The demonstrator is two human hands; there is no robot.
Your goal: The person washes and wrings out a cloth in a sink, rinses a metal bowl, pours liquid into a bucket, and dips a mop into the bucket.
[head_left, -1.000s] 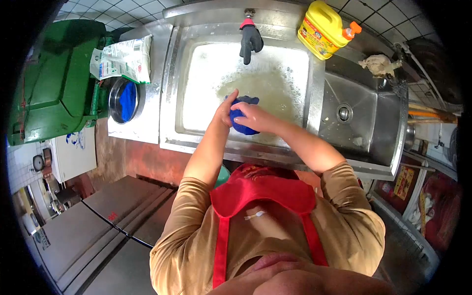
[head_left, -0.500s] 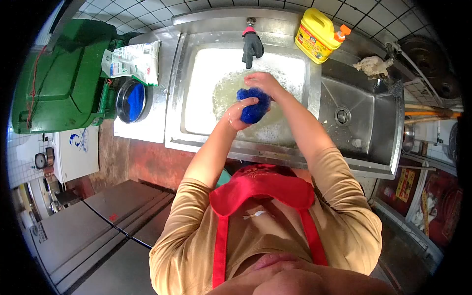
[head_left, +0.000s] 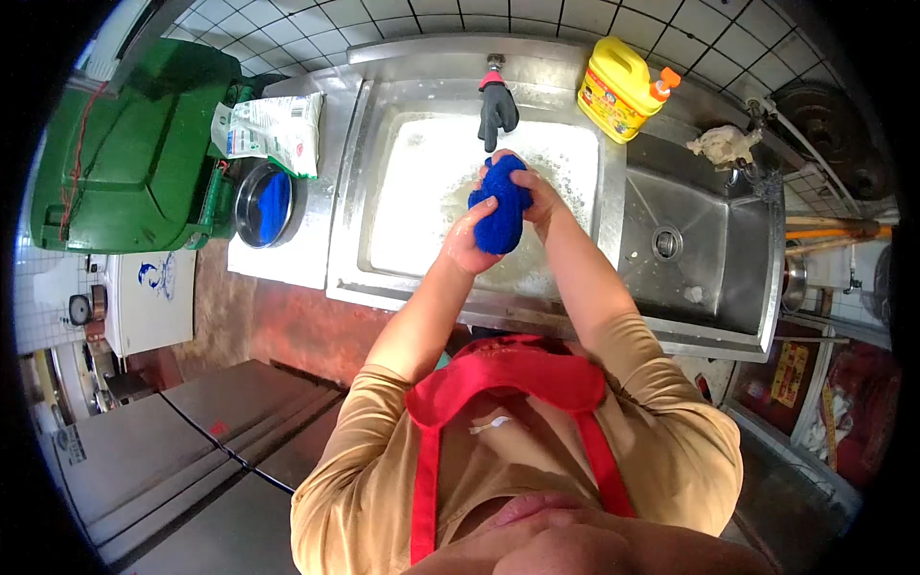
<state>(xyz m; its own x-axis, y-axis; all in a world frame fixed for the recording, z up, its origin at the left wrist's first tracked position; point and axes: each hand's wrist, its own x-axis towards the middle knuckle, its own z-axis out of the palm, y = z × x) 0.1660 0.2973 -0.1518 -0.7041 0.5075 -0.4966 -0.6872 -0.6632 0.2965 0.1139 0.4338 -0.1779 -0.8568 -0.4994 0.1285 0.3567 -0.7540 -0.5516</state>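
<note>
Over the left basin, a wet-looking blue cloth is bunched between both hands. My left hand grips its lower left side, thumb across the front. My right hand has hold of its upper right side, and some of those fingers are hidden behind it. Below lies a metal sink basin with cloudy, sudsy water in it. Just beyond the cloth, a dark grey glove with a pink cuff hangs over the tap.
A yellow jug with an orange pump stands behind the basin's right corner. To the right is a second sink with a drain. On the left ledge are a metal bowl holding blue cloth and a white packet, beside a green bin.
The blue cloth has gone from a round bunch to a longer, upright shape. My right hand has come from above it onto its right side and now grips it too.
</note>
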